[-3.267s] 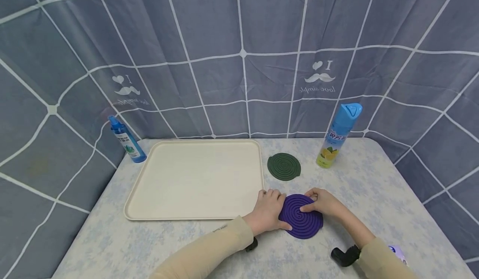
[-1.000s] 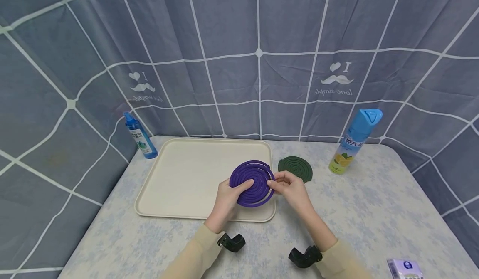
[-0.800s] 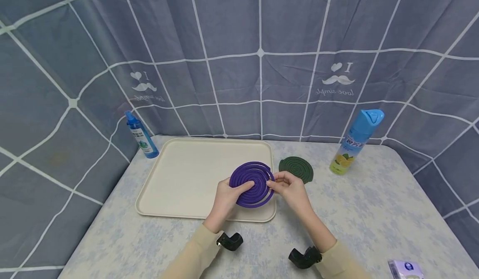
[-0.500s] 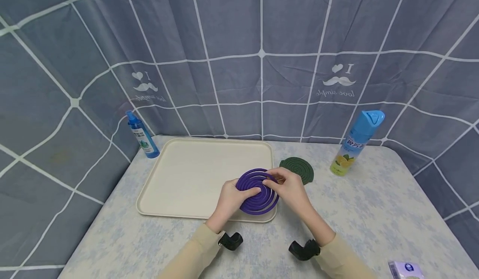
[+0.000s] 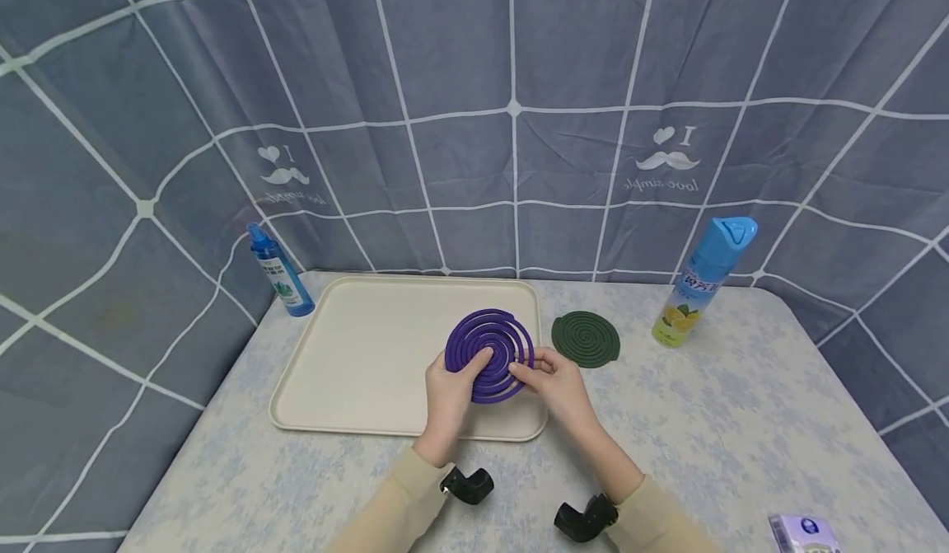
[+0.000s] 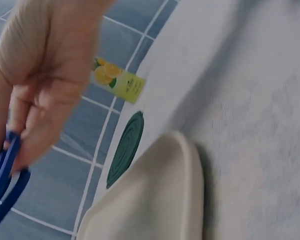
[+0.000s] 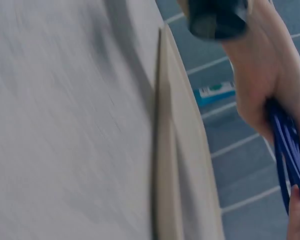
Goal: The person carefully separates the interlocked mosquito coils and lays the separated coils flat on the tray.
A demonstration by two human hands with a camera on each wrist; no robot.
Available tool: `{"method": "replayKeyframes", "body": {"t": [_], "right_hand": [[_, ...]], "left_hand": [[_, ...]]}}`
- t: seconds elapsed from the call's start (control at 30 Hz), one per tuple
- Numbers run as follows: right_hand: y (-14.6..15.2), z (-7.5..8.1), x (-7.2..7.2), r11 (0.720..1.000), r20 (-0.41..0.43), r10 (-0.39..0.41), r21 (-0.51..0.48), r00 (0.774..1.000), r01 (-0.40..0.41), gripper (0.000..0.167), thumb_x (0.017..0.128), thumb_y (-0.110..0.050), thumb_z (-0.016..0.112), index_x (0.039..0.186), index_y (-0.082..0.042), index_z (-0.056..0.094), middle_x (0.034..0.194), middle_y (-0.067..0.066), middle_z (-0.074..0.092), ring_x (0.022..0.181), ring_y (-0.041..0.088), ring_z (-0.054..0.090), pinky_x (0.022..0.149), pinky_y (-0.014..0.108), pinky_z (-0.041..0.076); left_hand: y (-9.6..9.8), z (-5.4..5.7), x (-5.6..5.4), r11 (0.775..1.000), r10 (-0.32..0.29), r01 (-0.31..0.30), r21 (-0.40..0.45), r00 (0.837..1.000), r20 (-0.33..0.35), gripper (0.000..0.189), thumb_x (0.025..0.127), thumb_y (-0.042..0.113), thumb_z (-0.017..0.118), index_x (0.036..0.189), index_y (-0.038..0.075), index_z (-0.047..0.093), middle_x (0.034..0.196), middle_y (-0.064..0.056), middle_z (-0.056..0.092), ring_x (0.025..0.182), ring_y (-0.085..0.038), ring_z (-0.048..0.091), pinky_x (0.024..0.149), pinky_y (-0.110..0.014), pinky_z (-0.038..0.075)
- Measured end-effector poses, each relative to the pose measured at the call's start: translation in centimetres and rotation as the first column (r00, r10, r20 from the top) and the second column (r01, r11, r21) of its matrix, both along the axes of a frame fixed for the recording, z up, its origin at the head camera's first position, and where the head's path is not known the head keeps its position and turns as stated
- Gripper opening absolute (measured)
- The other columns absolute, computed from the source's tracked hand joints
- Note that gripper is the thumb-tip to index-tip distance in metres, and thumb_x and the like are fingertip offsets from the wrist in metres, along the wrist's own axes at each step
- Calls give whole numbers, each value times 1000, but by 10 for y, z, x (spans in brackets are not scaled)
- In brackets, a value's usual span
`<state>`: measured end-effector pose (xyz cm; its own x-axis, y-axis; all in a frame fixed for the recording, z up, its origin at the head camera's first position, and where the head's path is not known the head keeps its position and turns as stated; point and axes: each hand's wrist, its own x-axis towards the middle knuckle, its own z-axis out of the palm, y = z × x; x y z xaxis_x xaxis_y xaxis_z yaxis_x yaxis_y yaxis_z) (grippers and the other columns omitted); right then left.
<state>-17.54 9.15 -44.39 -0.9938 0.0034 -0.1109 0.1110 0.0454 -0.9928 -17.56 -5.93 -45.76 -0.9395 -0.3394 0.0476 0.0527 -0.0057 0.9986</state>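
Note:
A purple spiral mat (image 5: 467, 340) is held up over the right front part of the cream tray (image 5: 378, 355). My left hand (image 5: 447, 395) grips its left side, thumb across the coils. At the right edge, my right hand (image 5: 561, 386) pinches the outer coils between thumb and fingers. Gaps show between several of the rings on that side. Seen edge-on in the right wrist view, the purple mat (image 7: 289, 145) looks like a stack of thin strands. A similar green spiral mat (image 5: 586, 339) lies flat on the table, right of the tray.
A blue spray bottle (image 5: 283, 279) stands at the tray's back left corner. Toward the back right is a blue and yellow spray can (image 5: 693, 293). A small purple pack (image 5: 804, 532) lies at the front right. A grey checked curtain (image 5: 445, 157) surrounds the table.
The purple mat has been lifted off the table and carried left over the tray. In the last half second, both hands have shifted it slightly left and up in the head view.

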Motion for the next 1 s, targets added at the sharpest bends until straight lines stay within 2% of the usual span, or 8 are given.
{"method": "replayKeyframes", "body": {"t": [0.2,0.3,0.37,0.47,0.7,0.77,0.87,1.0], "right_hand": [[-7,-8,6,995,53,33,-95,998,-28,20,91,-8,69,104,7,66,91,11,75,75,10,71,77,35,61],[-2,-8,3,999,21,33,-1,999,-33,21,92,-12,69,104,6,68,90,11,75,74,10,70,75,36,61],[6,-7,-1,995,-11,47,91,999,-45,23,92,-16,69,106,3,69,91,10,75,76,9,69,75,36,61],[19,-5,-4,973,-67,101,215,993,-84,25,93,-19,69,109,0,70,92,10,74,79,10,68,75,34,61],[42,3,-8,876,-210,291,450,933,-172,11,92,-17,70,97,-7,72,88,4,71,82,9,66,73,22,54],[45,6,-7,838,-240,356,510,903,-195,7,92,-16,70,90,-10,70,86,0,68,81,6,63,74,22,54],[46,11,-5,778,-290,456,590,841,-218,7,92,-16,70,85,-12,69,85,-4,64,78,2,57,72,23,54],[46,19,-3,714,-329,562,656,758,-245,4,92,-15,69,93,-12,71,85,-5,64,76,0,54,67,21,53]], "left_hand": [[4,-3,2,982,-5,-3,191,999,39,45,83,16,79,122,-1,64,115,-17,70,98,-15,69,86,-24,57],[2,-1,3,950,-113,85,300,991,76,49,86,11,76,129,-2,58,121,-15,67,102,-14,67,90,-24,55],[-2,2,4,918,-221,170,357,969,106,51,88,9,72,133,-2,54,123,-13,66,104,-12,66,93,-24,54],[-10,7,6,860,-408,325,393,901,147,51,92,12,67,137,-3,49,126,-12,65,106,-11,65,96,-26,53],[-29,17,6,651,-737,623,435,656,163,67,102,51,44,145,0,39,126,-7,61,110,-13,62,97,-37,53],[-32,19,6,612,-776,657,440,607,173,74,100,64,33,142,2,42,118,-3,62,105,-12,63,95,-39,54],[-34,19,6,596,-797,679,430,564,215,80,97,72,24,132,4,50,105,1,66,97,-12,66,90,-40,56],[-34,19,7,616,-788,697,367,547,283,80,98,71,24,127,3,54,94,3,69,87,-10,69,81,-33,59]]}}
